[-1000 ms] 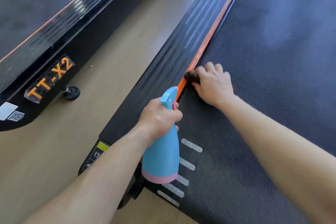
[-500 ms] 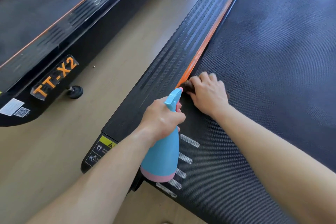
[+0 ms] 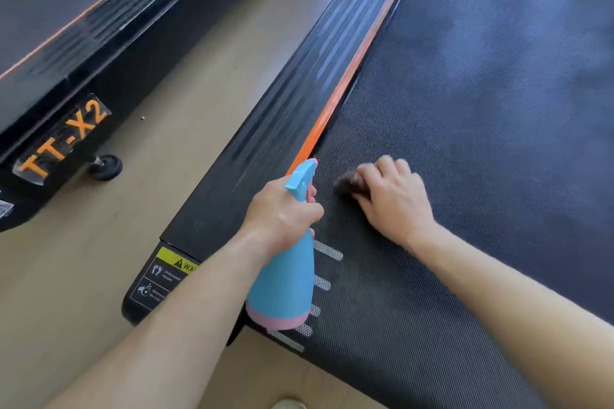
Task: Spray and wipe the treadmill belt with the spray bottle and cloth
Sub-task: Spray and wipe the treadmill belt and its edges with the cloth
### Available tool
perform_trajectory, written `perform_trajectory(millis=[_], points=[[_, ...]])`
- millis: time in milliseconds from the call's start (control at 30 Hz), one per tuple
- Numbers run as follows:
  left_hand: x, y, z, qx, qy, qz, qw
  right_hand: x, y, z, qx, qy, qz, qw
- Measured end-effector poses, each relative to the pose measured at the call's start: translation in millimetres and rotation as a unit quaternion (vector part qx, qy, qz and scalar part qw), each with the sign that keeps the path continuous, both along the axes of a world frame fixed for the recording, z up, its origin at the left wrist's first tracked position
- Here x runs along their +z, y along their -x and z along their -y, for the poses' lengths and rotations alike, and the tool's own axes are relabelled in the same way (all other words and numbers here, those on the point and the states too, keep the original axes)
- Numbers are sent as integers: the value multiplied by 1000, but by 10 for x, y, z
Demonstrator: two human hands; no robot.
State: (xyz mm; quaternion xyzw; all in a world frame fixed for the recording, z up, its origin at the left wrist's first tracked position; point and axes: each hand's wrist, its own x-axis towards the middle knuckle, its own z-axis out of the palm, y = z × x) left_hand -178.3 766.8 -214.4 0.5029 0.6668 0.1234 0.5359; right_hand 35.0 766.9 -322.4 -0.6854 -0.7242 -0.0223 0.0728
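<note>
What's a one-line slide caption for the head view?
Belt cleaning: right hand presses a dark cloth on the treadmill belt while the left hand grips a blue spray bottle.

Bright, soft daylight; right hand motion-blurred, edges bent by wide-angle distortion.

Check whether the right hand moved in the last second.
Yes. The right hand and its cloth have left the orange strip, shifting right onto the belt and back toward the white marks.
</note>
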Motion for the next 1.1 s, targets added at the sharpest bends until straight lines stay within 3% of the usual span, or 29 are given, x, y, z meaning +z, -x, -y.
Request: perform_trajectory(millis=[100,300,567,633,767,833,1000,1100], points=[[-21,-12,-45,10,-1,-1,1000,8,-42,63,82,15,6,996],[-34,-40,-65,13,3,25,1000,63,22,-990,-95,37,-39,994],[-103,54,-11,42,-10,61,997,95,54,-1471,-155,42,-52,986],[-80,87,3,51,-5,73,996,115,122,-1357,-129,50,-42,989],[-79,116,-48,70,6,67,995,64,204,-817,48,21,0,999],[-79,99,-71,74,13,61,995,71,136,-873,70,24,17,997],[-81,67,-67,78,9,54,995,95,123,-1427,-100,44,-31,993],[-60,113,-43,85,16,65,994,98,259,-1244,-97,47,-34,994]])
